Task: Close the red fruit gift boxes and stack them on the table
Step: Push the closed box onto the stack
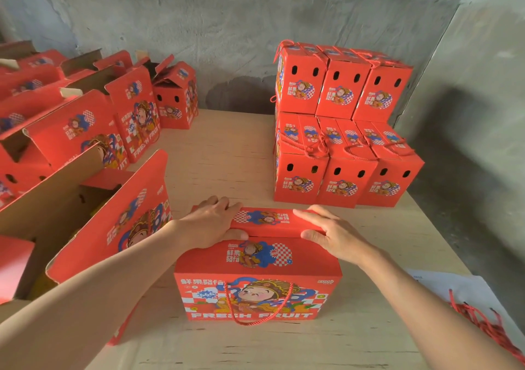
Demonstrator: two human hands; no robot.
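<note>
Well, the box [258, 293] I'm closing sits on the table [227, 156] at the lower middle of the frame, its top flap [270, 221] not quite down: my left hand [214, 221] and right hand [332, 234] each pinch that flap, fingers laid over it, thumbs at its near edge. A stack of closed boxes [341, 130] stands at the upper right; many open boxes [85, 130] wait along the left, so plenty remains, I judge. Red cords [483, 321] and a paper sheet [443, 281] lie lower right; the nearest open box crowds my left arm
</note>
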